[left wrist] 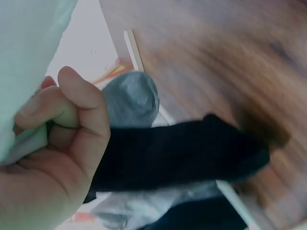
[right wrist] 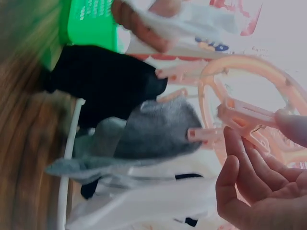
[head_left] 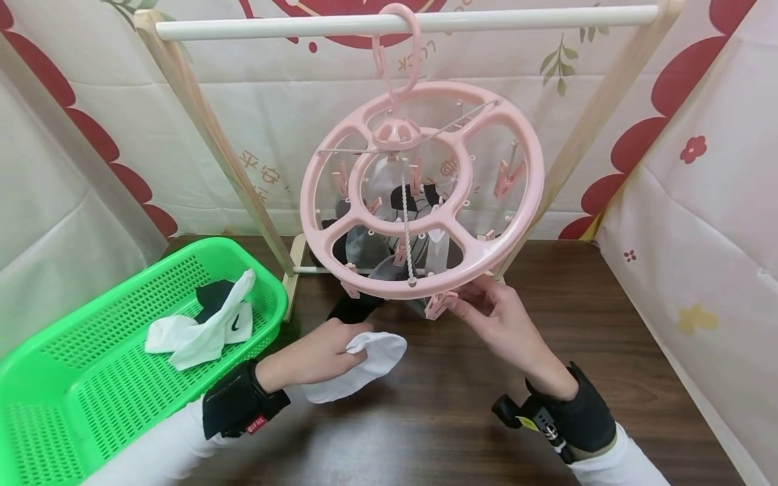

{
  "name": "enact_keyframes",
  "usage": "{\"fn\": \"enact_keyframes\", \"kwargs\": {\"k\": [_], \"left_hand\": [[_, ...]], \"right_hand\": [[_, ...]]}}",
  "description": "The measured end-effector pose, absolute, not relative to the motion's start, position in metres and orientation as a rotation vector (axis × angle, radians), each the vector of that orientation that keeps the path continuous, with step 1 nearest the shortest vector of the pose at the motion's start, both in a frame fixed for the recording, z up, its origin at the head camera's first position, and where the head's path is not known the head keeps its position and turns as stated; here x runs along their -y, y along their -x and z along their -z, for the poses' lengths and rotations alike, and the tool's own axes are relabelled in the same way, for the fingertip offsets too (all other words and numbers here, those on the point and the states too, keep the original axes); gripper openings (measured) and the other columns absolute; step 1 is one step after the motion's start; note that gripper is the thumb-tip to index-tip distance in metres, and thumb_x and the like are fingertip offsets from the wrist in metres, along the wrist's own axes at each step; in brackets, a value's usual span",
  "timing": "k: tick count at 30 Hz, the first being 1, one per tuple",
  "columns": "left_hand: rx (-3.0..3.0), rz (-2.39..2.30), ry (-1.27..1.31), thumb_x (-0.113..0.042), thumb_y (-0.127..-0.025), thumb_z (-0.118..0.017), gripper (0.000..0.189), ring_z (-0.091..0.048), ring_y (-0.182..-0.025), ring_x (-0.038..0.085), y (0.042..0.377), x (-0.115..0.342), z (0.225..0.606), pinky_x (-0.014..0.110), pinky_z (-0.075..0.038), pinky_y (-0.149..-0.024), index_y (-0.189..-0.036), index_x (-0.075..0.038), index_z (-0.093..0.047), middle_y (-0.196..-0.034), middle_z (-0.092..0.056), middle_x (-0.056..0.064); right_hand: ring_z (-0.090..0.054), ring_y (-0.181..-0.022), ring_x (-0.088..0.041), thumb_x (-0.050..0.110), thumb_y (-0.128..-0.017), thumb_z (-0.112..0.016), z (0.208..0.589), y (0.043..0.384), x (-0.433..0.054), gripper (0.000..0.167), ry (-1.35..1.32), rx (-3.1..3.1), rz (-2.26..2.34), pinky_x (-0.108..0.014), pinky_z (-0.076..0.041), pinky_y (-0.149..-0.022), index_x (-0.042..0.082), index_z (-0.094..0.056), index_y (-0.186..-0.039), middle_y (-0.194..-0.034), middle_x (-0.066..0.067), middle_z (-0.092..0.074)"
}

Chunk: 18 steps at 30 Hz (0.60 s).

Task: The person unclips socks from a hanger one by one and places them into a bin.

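Note:
My left hand (head_left: 325, 354) grips a white sock (head_left: 379, 354) below the front left of a round pink hanger (head_left: 529, 202). With thumb and fingers, my right hand (head_left: 501, 324) pinches a pink clothespin (right wrist: 247, 115) at the hanger's front edge. Nothing hangs from that clothespin. Other clothespins hold a black sock (right wrist: 103, 76) and a grey sock (right wrist: 158, 129), and more grey, white and black socks hang behind them. In the left wrist view the black sock (left wrist: 177, 153) hangs just beyond the left hand, and the white sock runs blurred along the left edge.
A green basket (head_left: 276, 297) at the left contains white socks (head_left: 206, 331) and a black one (head_left: 213, 297). The hanger hooks over a white rail (head_left: 273, 28) between wooden legs (head_left: 209, 128), standing on a brown table (head_left: 425, 418). Patterned cloth (head_left: 687, 223) surrounds the back and sides.

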<state>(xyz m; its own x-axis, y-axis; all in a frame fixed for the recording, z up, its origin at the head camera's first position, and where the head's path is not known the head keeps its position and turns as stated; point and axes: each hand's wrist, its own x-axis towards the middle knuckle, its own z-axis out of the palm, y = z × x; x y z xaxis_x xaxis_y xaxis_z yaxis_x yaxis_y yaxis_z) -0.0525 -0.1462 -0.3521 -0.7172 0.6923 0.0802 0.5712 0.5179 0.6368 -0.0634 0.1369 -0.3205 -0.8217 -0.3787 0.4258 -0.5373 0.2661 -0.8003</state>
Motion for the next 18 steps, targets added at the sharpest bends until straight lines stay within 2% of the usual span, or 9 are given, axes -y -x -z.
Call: {"fn": "enact_keyframes", "kwargs": {"k": [6,13,18], "left_hand": [[-2.684,-0.951,-1.123,-0.002,-0.087,-0.057,0.006,-0.048,-0.058,0.005,0.055,0.17,0.339,0.024,-0.043,-0.055,-0.091,-0.007,-0.057,-0.066,-0.05,-0.01],[-2.89,-0.905,-1.02,-0.002,-0.087,-0.057,0.009,-0.04,-0.056,0.008,0.063,0.209,0.323,0.026,-0.037,-0.053,-0.085,-0.009,-0.052,-0.063,-0.036,-0.01],[-3.014,-0.761,-0.938,-0.001,-0.087,-0.059,0.007,-0.045,-0.057,0.012,0.073,0.243,0.314,0.03,-0.039,-0.054,-0.092,-0.005,-0.056,-0.066,-0.049,-0.005]], "right_hand": [[-0.063,-0.097,-0.013,-0.001,-0.091,-0.064,0.317,0.066,-0.144,0.036,-0.816,2.35,-1.656,-0.023,-0.051,-0.078,-0.002,-0.056,-0.126,-0.11,-0.006,-0.067],[-0.063,-0.099,-0.013,-0.005,-0.09,-0.063,0.312,0.067,-0.15,0.041,-0.818,2.294,-1.684,-0.022,-0.05,-0.081,-0.004,-0.054,-0.129,-0.113,0.005,-0.066],[-0.063,-0.097,-0.012,-0.005,-0.089,-0.063,0.311,0.066,-0.154,0.04,-0.802,2.294,-1.673,-0.022,-0.05,-0.081,-0.005,-0.054,-0.129,-0.112,0.006,-0.066]]}}
